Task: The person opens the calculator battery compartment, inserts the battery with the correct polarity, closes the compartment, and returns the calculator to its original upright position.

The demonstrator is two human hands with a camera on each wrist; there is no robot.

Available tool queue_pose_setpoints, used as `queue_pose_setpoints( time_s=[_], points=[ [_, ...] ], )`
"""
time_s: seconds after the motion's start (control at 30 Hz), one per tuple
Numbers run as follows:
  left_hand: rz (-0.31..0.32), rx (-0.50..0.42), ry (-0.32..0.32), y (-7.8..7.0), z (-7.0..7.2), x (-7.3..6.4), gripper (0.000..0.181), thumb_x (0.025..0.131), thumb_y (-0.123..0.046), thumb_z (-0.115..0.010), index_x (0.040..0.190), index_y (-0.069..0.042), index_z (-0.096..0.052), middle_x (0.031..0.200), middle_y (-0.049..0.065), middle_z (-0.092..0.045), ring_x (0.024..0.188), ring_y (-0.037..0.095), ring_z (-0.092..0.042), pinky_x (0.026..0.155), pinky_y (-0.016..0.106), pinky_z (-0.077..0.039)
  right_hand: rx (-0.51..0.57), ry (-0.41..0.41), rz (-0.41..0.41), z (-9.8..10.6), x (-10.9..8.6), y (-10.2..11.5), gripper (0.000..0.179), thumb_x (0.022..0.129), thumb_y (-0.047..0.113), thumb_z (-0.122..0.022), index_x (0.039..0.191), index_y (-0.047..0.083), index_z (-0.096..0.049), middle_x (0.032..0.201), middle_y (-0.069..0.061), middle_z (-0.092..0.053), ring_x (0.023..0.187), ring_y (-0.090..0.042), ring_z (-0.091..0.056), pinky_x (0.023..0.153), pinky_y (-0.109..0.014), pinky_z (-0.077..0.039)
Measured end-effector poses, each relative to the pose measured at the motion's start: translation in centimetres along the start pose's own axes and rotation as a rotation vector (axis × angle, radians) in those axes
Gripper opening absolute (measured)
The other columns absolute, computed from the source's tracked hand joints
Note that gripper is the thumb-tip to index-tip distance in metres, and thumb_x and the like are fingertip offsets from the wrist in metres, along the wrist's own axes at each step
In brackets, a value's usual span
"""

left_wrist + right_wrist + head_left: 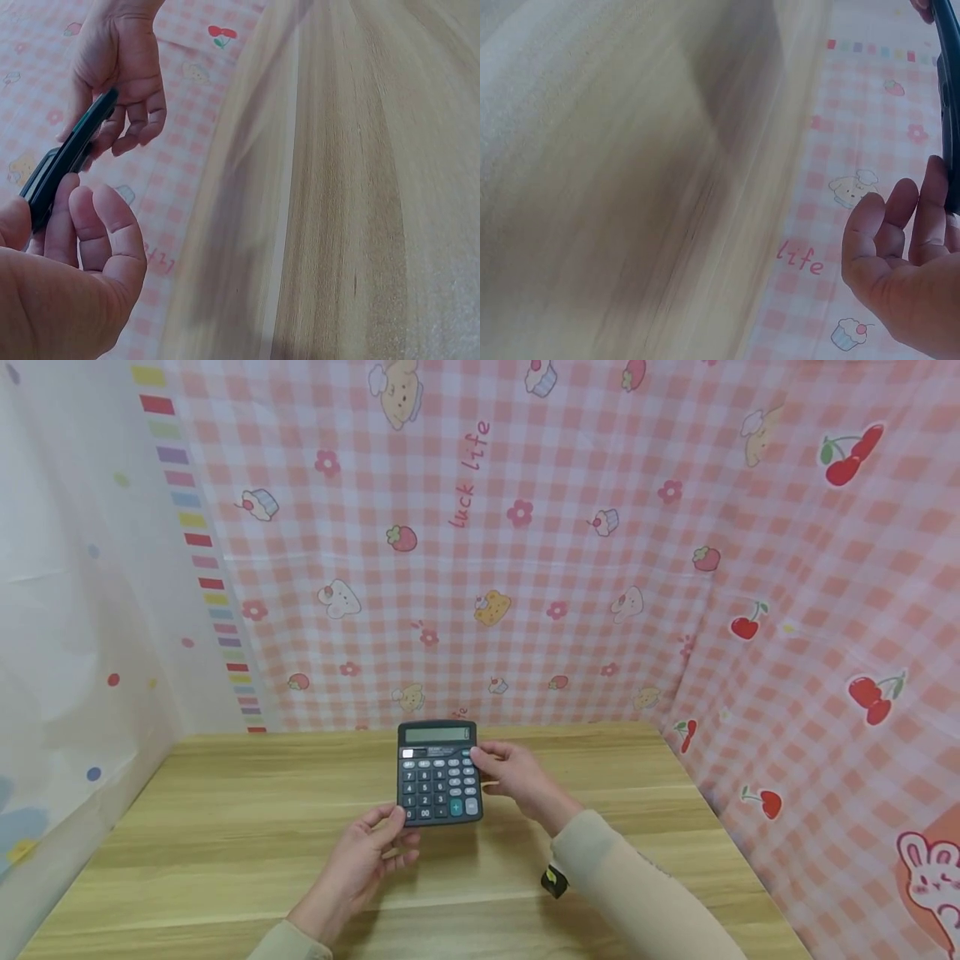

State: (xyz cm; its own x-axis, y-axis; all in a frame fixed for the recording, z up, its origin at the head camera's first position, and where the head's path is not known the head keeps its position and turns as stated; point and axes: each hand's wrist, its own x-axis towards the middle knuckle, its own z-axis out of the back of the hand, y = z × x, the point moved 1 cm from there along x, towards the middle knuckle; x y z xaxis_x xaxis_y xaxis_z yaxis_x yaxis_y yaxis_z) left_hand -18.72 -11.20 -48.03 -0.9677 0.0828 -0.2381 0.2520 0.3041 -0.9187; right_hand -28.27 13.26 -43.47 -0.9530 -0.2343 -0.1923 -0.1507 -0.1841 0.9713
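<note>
A dark calculator [439,777] with a display on top and several rows of keys is held up above the wooden table, its face toward the head camera. My left hand [366,850] pinches its lower left corner, thumb on the front and fingers behind. On the other side, my right hand [517,778] grips the upper right edge, thumb over the front. In the left wrist view the calculator [69,159] appears edge-on between both hands. The right wrist view catches its dark back edge [949,105] beside the fingers.
A small black and yellow object [554,882] lies on the wooden table [247,827] near my right sleeve, partly covered by it. Behind the table hangs a pink checked cloth [450,643]; a similar cloth with cherries [843,610] borders the right, and a white one [82,568] the left.
</note>
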Motion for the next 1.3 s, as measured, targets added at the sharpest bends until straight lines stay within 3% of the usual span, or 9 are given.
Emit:
queue_pose_setpoints(
  time_s=[0.3, 0.53, 0.73, 0.93, 1.1, 1.2, 1.3],
  points=[
    [0.009, -0.019, -0.035, 0.0, 0.0, 0.1, 0.017, 0.108, -0.021, -0.063, 0.121, -0.012, -0.07, 0.095, 0.003, -0.079, 0.083, 0.013, -0.071, 0.078, 0.031, -0.064, -0.013, 0.032, -0.004, -0.3, -0.4, -0.4, 0.043, 0.107, 0.037, -0.066, 0.135, 0.004, -0.072, 0.121, -0.009, -0.079, 0.107, -0.018, -0.074, 0.099, -0.04, -0.062],
    [0.007, 0.009, 0.017, -0.1, 0.4, 0.0, 0.015, 0.109, -0.023, -0.063, 0.12, -0.015, -0.07, 0.095, 0.0, -0.079, 0.084, 0.013, -0.071, 0.08, 0.031, -0.064, -0.002, 0.056, 0.004, -0.4, -0.7, -0.5, 0.041, 0.109, 0.032, -0.064, 0.133, 0.0, -0.071, 0.122, -0.011, -0.078, 0.104, -0.016, -0.074, 0.098, -0.038, -0.063],
    [-0.009, 0.077, 0.055, -0.4, 0.7, -0.1, 0.039, 0.109, -0.023, -0.063, 0.142, -0.003, -0.059, 0.103, -0.001, -0.081, 0.093, 0.015, -0.072, 0.084, 0.033, -0.065, 0.026, 0.083, -0.003, -0.3, -0.9, -0.6, 0.039, 0.11, 0.03, -0.063, 0.132, -0.001, -0.071, 0.121, -0.009, -0.078, 0.104, -0.014, -0.073, 0.106, -0.044, -0.059],
    [-0.083, 0.237, 0.097, -0.8, 1.4, 0.0, 0.059, 0.111, -0.026, -0.059, 0.16, 0.002, -0.041, 0.135, 0.013, -0.075, 0.115, 0.028, -0.074, 0.1, 0.044, -0.063, 0.069, 0.103, -0.014, -0.3, -1.0, -0.9, 0.038, 0.109, 0.03, -0.064, 0.128, -0.001, -0.072, 0.115, -0.006, -0.078, 0.102, -0.015, -0.072, 0.105, -0.043, -0.059],
    [-0.151, 0.373, 0.097, -1.0, 1.9, 0.1, 0.059, 0.112, -0.025, -0.057, 0.163, -0.002, -0.04, 0.143, 0.022, -0.068, 0.116, 0.038, -0.074, 0.105, 0.05, -0.06, 0.084, 0.115, -0.016, -0.4, -1.0, -1.2, 0.035, 0.11, 0.029, -0.062, 0.126, 0.0, -0.072, 0.11, -0.002, -0.077, 0.102, -0.014, -0.07, 0.102, -0.04, -0.06],
    [-0.198, 0.444, 0.136, -1.4, 2.2, 0.1, 0.064, 0.111, -0.022, -0.058, 0.168, -0.006, -0.032, 0.145, 0.025, -0.066, 0.116, 0.035, -0.075, 0.106, 0.046, -0.059, 0.085, 0.119, -0.015, -0.3, -1.0, -1.4, 0.035, 0.11, 0.03, -0.063, 0.127, 0.0, -0.072, 0.111, -0.001, -0.077, 0.102, -0.014, -0.07, 0.099, -0.037, -0.06],
    [-0.239, 0.503, 0.19, -1.8, 2.5, 0.1, 0.073, 0.11, -0.02, -0.061, 0.172, -0.017, -0.024, 0.147, 0.023, -0.066, 0.121, 0.026, -0.073, 0.103, 0.032, -0.06, 0.079, 0.129, -0.01, -0.3, -1.1, -1.6, 0.037, 0.109, 0.03, -0.063, 0.129, 0.0, -0.071, 0.113, -0.003, -0.078, 0.103, -0.014, -0.071, 0.1, -0.037, -0.061]
  ],
)
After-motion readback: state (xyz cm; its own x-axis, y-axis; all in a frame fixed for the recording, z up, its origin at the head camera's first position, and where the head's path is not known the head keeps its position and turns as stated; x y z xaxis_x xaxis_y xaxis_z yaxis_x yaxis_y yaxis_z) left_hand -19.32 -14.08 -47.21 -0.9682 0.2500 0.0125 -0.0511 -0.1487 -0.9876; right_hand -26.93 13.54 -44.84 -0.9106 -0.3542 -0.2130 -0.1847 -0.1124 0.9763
